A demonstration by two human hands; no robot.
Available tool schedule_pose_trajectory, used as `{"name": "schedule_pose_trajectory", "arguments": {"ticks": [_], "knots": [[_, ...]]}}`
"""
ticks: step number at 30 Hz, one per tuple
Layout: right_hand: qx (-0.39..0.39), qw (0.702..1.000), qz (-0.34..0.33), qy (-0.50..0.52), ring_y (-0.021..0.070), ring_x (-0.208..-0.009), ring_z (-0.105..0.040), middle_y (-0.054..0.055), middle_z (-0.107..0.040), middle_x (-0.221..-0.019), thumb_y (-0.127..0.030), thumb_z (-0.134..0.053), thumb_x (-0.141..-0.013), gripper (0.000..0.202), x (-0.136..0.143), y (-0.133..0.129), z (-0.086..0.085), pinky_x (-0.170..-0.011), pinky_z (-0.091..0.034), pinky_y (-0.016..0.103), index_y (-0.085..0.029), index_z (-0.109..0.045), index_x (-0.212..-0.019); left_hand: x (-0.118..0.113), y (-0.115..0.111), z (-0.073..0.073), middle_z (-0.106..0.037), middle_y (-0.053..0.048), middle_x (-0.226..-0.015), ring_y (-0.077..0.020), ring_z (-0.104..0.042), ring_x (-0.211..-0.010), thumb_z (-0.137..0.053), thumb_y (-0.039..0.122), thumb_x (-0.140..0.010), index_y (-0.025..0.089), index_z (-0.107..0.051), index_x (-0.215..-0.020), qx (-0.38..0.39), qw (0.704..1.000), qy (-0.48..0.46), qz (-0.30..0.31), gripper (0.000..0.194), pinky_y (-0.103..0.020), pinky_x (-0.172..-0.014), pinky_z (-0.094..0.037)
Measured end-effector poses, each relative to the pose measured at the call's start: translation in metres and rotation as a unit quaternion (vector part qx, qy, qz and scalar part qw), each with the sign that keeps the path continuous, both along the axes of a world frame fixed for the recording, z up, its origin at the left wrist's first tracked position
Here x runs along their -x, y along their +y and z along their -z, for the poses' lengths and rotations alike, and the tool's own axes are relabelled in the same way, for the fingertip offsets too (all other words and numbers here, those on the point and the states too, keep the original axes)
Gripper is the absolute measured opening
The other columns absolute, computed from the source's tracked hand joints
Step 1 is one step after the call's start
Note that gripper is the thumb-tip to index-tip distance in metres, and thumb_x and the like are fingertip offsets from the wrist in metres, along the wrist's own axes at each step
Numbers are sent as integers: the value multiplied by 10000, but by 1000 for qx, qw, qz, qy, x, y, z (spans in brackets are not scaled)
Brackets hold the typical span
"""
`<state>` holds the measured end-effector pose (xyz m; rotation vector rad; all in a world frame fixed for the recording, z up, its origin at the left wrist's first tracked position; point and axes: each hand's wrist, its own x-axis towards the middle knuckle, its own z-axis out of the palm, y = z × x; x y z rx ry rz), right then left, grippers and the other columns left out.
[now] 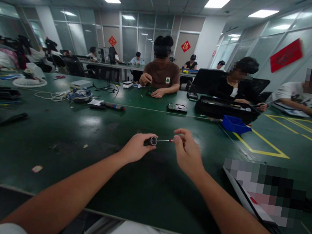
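Note:
Over the green table, my left hand (137,147) is closed around a small black cylindrical part (151,141), whose round open end faces me. From the right, my right hand (188,153) grips a thin screwdriver (165,140) with a red handle end showing between the fingers. The metal shaft points left, and its tip is at the black part's rim. Whether the tip is inside the part is too small to tell. Most of the screwdriver's handle is hidden by my right hand.
A tablet-like board (252,201) lies right of my right forearm. Farther back are a blue bin (236,125), a black tray (227,110), an opened device (177,108), cables (79,95) and a white fan (30,82). A person (162,74) sits opposite.

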<state>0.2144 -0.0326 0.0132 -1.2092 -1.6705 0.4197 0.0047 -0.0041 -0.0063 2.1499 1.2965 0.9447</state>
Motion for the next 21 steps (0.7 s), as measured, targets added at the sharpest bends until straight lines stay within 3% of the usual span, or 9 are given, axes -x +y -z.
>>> {"name": "schedule_pose_trajectory", "arguments": {"ticks": [6, 10, 13, 18, 21], "knots": [[33, 984, -33, 172, 206, -742, -657, 51, -696, -834, -478, -568, -911, 259, 4, 6, 4, -712, -537, 364, -222, -605, -932, 0, 0, 1, -714, -48, -1217, -262, -632, -1142, -736, 274, -834, 261, -703, -1203, -5, 1000, 3, 4, 370, -428, -1052, -440], [146, 926, -64, 342, 179, -619, -608, 21, -638, -709, -503, -624, -861, 286, 0, 16, 2, -718, -586, 409, -220, -603, -828, 1, 1, 1, -709, -43, -1215, -264, -620, -1136, -739, 284, -836, 280, -692, -1227, -22, 999, 1, 23, 394, -432, -1033, -444], [201, 892, -102, 392, 161, -538, -551, -10, -563, -612, -503, -629, -855, 289, -3, 20, 2, -723, -602, 434, -226, -585, -784, 2, 2, -1, -706, -43, -1226, -263, -617, -1137, -731, 272, -844, 280, -693, -1227, -27, 999, 0, 21, 385, -432, -1038, -436], [86, 935, -48, 340, 171, -649, -617, 14, -646, -752, -543, -648, -842, 313, -1, 18, 4, -703, -587, 383, -235, -591, -846, 1, 1, -3, -708, -46, -1219, -269, -619, -1133, -736, 266, -838, 279, -698, -1214, -23, 1000, 4, 8, 378, -435, -1028, -443], [56, 955, -35, 288, 171, -665, -631, 19, -660, -768, -564, -606, -869, 337, 1, 16, 5, -678, -561, 358, -227, -587, -885, 1, 0, -2, -703, -47, -1225, -271, -612, -1143, -731, 270, -842, 281, -691, -1227, -22, 1000, 4, 10, 388, -443, -1033, -440]]}}
